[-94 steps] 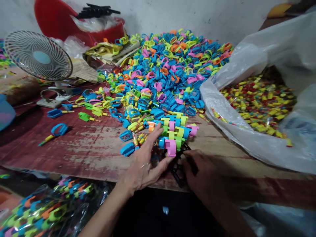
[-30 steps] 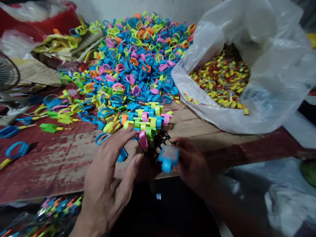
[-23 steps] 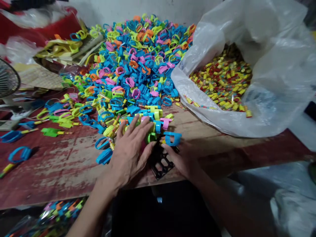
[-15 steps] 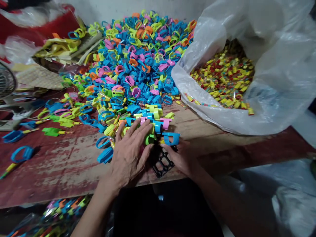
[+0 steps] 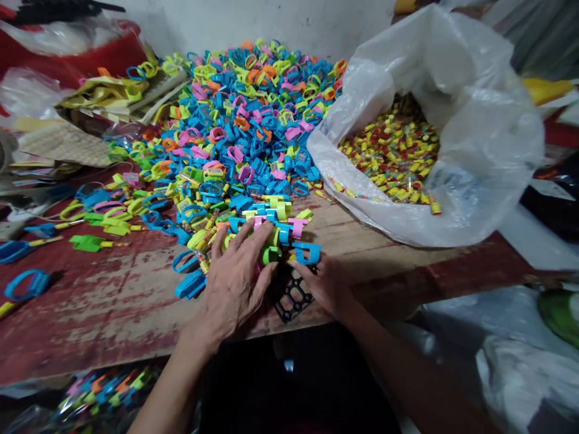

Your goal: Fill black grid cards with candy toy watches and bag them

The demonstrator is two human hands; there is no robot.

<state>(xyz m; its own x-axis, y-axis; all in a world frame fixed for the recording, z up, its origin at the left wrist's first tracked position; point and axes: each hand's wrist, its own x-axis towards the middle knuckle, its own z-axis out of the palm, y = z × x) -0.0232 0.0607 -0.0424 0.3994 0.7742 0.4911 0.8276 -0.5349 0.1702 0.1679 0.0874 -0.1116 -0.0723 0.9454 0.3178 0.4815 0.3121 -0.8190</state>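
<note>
Blue ring (image 5: 307, 253) — opening facing rightward

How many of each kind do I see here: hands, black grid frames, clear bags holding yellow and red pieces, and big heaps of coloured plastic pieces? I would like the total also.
hands: 2 (left hand, right hand)
black grid frame: 1
clear bag: 1
heap of coloured pieces: 1
Total: 5

I see a blue toy ring (image 5: 307, 253) at the black grid tray (image 5: 294, 296); the ring heap (image 5: 244, 114) mixes blue, pink, orange, lime; the translucent white bag (image 5: 470, 132) holds yellow-and-red pieces (image 5: 393, 150); the tabletop (image 5: 99, 301) is worn red.
</note>
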